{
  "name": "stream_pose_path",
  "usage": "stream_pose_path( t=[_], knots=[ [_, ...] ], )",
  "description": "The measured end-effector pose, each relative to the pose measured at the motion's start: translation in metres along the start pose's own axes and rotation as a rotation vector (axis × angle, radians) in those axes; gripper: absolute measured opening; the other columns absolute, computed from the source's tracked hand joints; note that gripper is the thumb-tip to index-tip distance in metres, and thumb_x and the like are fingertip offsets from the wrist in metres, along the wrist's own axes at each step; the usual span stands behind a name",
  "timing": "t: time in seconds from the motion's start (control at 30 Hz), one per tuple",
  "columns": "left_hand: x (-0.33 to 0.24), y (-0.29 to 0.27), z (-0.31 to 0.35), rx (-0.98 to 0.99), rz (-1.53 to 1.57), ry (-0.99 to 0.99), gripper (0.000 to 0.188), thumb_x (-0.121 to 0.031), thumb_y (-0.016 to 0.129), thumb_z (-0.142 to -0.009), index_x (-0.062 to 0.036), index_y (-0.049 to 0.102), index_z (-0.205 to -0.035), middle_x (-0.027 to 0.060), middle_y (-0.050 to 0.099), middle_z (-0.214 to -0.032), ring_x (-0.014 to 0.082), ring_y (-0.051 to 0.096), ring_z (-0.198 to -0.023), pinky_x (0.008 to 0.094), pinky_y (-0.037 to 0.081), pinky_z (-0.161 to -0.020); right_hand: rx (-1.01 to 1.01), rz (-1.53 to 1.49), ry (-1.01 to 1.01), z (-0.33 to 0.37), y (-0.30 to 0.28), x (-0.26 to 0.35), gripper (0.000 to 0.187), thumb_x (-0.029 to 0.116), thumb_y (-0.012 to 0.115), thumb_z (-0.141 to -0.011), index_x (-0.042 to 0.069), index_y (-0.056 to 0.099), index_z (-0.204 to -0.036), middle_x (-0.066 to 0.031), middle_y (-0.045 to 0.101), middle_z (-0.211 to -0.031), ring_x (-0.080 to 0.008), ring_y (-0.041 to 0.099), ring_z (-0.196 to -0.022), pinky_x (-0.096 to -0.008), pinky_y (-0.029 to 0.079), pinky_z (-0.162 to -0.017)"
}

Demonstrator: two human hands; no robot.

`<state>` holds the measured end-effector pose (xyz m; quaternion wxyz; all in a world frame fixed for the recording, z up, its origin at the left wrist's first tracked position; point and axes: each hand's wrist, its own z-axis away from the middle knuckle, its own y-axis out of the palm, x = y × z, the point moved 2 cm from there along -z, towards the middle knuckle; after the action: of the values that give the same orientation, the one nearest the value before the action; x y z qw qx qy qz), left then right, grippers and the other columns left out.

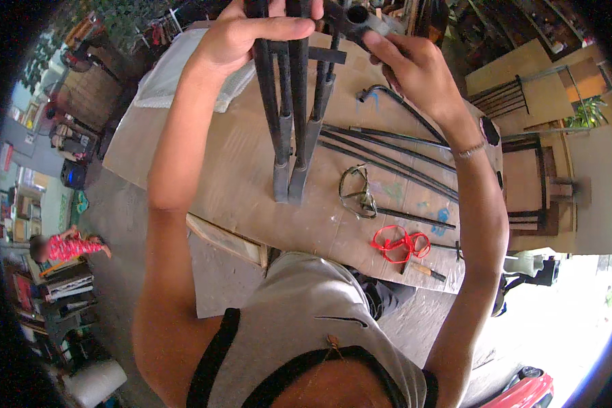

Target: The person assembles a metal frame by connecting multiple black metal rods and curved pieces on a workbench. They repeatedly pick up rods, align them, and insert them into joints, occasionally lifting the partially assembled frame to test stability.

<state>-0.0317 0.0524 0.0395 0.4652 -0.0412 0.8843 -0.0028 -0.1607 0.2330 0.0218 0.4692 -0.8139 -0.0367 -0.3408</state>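
The left grip (248,39) was bent around the black metal frame (299,88), with its thumb lying across 2 of the bars. The right grip (415,64) was pinching a dark pipe piece (347,27) with a round hole at its end. The thumb pressed on it from the near side, but I cannot tell where all the other fingers were. A thin bracelet (470,151) went around the right wrist.

The frame was held at the top, and its long legs reached down over the middle of the counter (217,163). Flat metal pieces were at the bottom ends of the legs.

To the right of the frame, long black poles (394,160) lay side by side on the counter. A bent black tube (415,115) lay just past them. Closer to the person were a loopy yellow-green thing (350,195), a tangle of red cord (401,246) and a tool with a wooden handle (421,270). A white sheet (177,75) lay at the far left of the counter.

Farther off to the left was a small person in pink clothes (68,246). A red car (527,393) showed at the bottom right.
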Motion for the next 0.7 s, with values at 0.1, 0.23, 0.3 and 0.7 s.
stream_pose_path(
  t=[0.1,0.23,0.3,0.7],
  knots=[
    [0.000,0.005,0.005,-0.067,-0.091,-0.101,0.034,-0.012,0.076,-0.064,0.0022,0.063,-0.092,0.0140,0.060,-0.107,0.0163,0.059,-0.088,0.0309,0.046,-0.072,-0.028,0.057,-0.072,-0.009,0.004,0.008,0.056,0.051,0.053,-0.088,-0.002,0.066,-0.080,-0.0203,0.056,-0.059,-0.0308,0.060,-0.058,-0.0393,0.047,-0.061],
    [0.005,0.008,-0.002,0.014,-0.167,0.050,0.023,-0.021,0.073,-0.071,-0.0032,0.062,-0.081,0.0121,0.061,-0.095,0.0152,0.056,-0.073,0.0305,0.042,-0.068,-0.047,0.135,-0.032,-0.015,0.006,0.012,0.059,0.059,0.054,-0.082,0.002,0.068,-0.081,-0.0232,0.061,-0.064,-0.0379,0.065,-0.071,-0.0436,0.050,-0.071],
    [0.007,0.003,-0.006,0.151,-0.278,0.158,0.027,-0.022,0.071,-0.070,-0.0021,0.060,-0.085,0.0170,0.060,-0.103,0.0230,0.057,-0.098,0.0356,0.041,-0.089,-0.041,0.144,0.009,-0.016,0.009,0.012,0.060,0.061,0.054,-0.081,0.003,0.069,-0.081,-0.0233,0.062,-0.066,-0.0390,0.065,-0.072,-0.0440,0.051,-0.072],
    [0.018,-0.014,0.001,0.097,-0.260,0.091,0.025,-0.018,0.067,-0.069,-0.0048,0.058,-0.089,0.0135,0.052,-0.109,0.0228,0.051,-0.102,0.0359,0.035,-0.093,-0.172,0.400,-0.184,-0.007,-0.004,0.042,0.052,0.045,0.054,-0.089,-0.002,0.064,-0.069,-0.0209,0.061,-0.060,-0.0352,0.064,-0.061,-0.0428,0.052,-0.057]
  ],
)
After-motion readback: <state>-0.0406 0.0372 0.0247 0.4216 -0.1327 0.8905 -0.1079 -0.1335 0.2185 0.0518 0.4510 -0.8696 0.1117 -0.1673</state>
